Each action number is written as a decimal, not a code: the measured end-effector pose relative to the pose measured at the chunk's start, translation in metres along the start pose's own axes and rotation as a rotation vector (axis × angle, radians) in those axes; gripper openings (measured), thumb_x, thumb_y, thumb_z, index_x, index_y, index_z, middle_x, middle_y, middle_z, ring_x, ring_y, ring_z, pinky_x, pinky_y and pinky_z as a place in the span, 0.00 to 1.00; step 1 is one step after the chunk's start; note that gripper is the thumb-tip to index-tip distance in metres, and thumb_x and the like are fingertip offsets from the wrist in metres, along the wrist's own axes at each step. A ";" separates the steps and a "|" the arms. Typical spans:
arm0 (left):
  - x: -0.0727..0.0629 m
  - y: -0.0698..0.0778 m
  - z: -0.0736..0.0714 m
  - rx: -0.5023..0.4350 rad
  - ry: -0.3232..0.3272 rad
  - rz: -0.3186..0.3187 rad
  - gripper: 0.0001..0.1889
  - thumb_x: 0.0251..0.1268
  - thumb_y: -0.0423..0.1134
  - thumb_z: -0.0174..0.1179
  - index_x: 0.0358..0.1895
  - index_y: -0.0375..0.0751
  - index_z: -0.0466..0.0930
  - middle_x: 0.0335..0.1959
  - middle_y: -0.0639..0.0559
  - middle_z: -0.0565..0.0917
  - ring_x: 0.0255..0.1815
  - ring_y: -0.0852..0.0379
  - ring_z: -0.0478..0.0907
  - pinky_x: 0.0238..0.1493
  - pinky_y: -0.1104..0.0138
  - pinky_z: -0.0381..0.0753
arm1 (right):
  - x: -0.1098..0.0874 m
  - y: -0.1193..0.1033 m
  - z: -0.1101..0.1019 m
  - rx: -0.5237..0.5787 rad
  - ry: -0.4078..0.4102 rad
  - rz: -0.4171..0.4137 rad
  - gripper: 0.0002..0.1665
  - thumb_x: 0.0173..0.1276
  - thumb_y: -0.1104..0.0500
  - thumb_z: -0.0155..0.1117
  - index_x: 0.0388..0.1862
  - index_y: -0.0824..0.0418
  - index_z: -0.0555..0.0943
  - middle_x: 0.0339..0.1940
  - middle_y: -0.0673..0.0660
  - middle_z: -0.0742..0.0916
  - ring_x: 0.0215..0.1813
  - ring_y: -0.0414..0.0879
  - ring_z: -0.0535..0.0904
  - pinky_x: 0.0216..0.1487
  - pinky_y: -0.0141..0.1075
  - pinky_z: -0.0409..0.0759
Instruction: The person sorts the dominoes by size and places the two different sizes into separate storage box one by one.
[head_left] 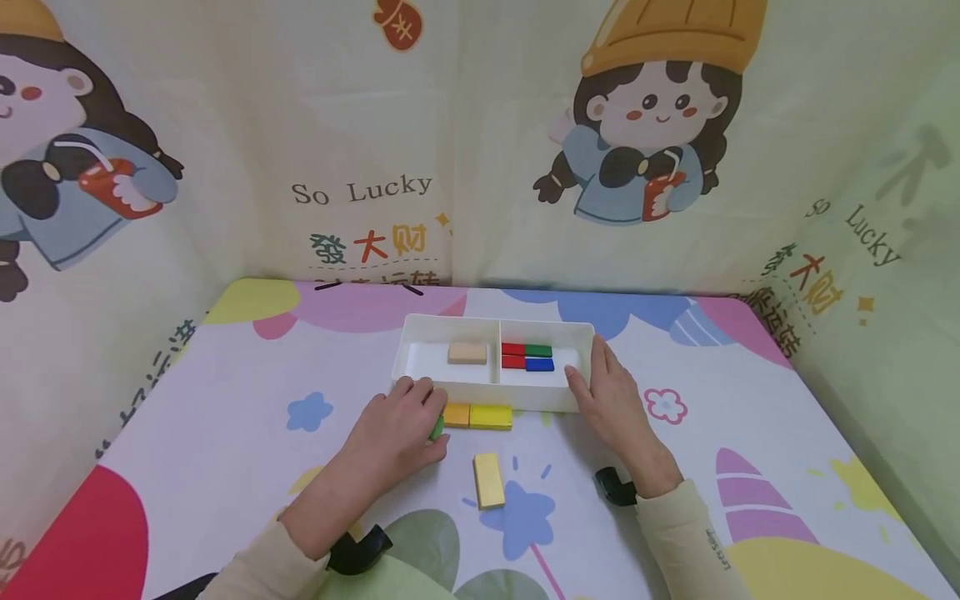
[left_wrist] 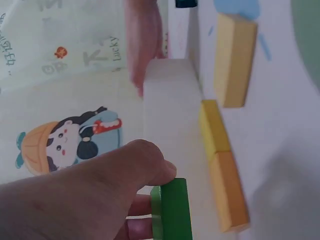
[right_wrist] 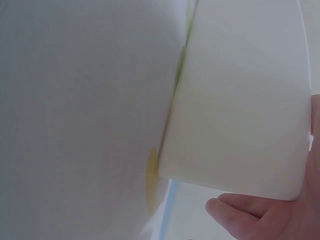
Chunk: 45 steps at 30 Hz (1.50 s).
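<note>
A smooth, square-edged green block (left_wrist: 176,210) is pinched in the left hand (head_left: 396,427), back upward, just before a round-cornered, divided white box (head_left: 542,399), whose right end the right hand (head_left: 613,402) grips, thumb seemingly over the rim.

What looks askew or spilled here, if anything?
Only the pale yellow rectangular block stands out: it lies slanted, apart from the yellow rectangular block and orange rectangular block aligned along the white plastic box; nothing looks spilled.
</note>
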<state>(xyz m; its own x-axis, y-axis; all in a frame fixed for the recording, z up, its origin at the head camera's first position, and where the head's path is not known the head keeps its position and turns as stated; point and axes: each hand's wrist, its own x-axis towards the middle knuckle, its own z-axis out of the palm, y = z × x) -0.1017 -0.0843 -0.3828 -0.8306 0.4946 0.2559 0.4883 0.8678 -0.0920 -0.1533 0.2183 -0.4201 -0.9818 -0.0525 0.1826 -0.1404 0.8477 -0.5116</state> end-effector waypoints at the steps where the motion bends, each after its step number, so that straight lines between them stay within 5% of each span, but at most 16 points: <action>1: 0.002 -0.002 -0.002 0.001 0.030 0.006 0.17 0.54 0.49 0.69 0.40 0.44 0.76 0.32 0.52 0.75 0.34 0.56 0.69 0.22 0.69 0.70 | 0.000 0.000 0.000 -0.001 0.000 0.003 0.46 0.78 0.45 0.45 0.79 0.73 0.43 0.78 0.74 0.57 0.74 0.73 0.60 0.74 0.63 0.57; 7: 0.016 -0.012 -0.014 -0.056 0.130 0.005 0.13 0.54 0.44 0.67 0.38 0.44 0.78 0.32 0.52 0.76 0.33 0.56 0.69 0.23 0.71 0.72 | -0.002 0.003 0.002 -0.014 0.006 0.008 0.45 0.78 0.46 0.46 0.79 0.74 0.44 0.77 0.75 0.59 0.72 0.74 0.63 0.74 0.62 0.59; 14: 0.037 -0.024 -0.020 -0.197 0.069 -0.085 0.13 0.56 0.43 0.66 0.43 0.42 0.81 0.39 0.49 0.80 0.39 0.54 0.73 0.35 0.66 0.85 | -0.003 0.003 0.003 -0.003 0.012 0.003 0.46 0.78 0.46 0.47 0.78 0.75 0.45 0.77 0.76 0.60 0.72 0.74 0.63 0.74 0.62 0.59; 23: 0.061 -0.037 -0.013 -0.307 0.026 -0.089 0.10 0.60 0.43 0.66 0.39 0.41 0.82 0.35 0.49 0.80 0.37 0.54 0.73 0.35 0.66 0.84 | -0.002 0.003 0.002 -0.003 0.027 -0.016 0.46 0.78 0.46 0.47 0.78 0.75 0.45 0.77 0.76 0.60 0.72 0.73 0.63 0.74 0.62 0.59; 31: 0.079 -0.040 -0.004 -0.287 -0.020 -0.089 0.08 0.60 0.42 0.64 0.37 0.41 0.80 0.32 0.50 0.78 0.35 0.53 0.72 0.34 0.68 0.80 | -0.001 0.000 0.001 0.004 0.006 -0.002 0.46 0.78 0.46 0.47 0.79 0.74 0.44 0.78 0.75 0.59 0.73 0.72 0.63 0.75 0.62 0.58; 45: 0.093 -0.026 0.011 -0.142 -0.131 -0.137 0.23 0.65 0.45 0.61 0.57 0.33 0.73 0.48 0.42 0.78 0.45 0.48 0.72 0.43 0.59 0.86 | 0.000 -0.001 0.000 0.007 0.022 -0.013 0.46 0.78 0.47 0.49 0.78 0.75 0.45 0.76 0.75 0.61 0.71 0.72 0.65 0.74 0.63 0.59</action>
<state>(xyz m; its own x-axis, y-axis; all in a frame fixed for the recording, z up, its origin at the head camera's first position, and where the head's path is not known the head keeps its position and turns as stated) -0.1943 -0.0609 -0.3669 -0.9147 0.3831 0.1287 0.3941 0.9161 0.0734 -0.1534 0.2175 -0.4194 -0.9768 -0.0524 0.2075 -0.1545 0.8435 -0.5144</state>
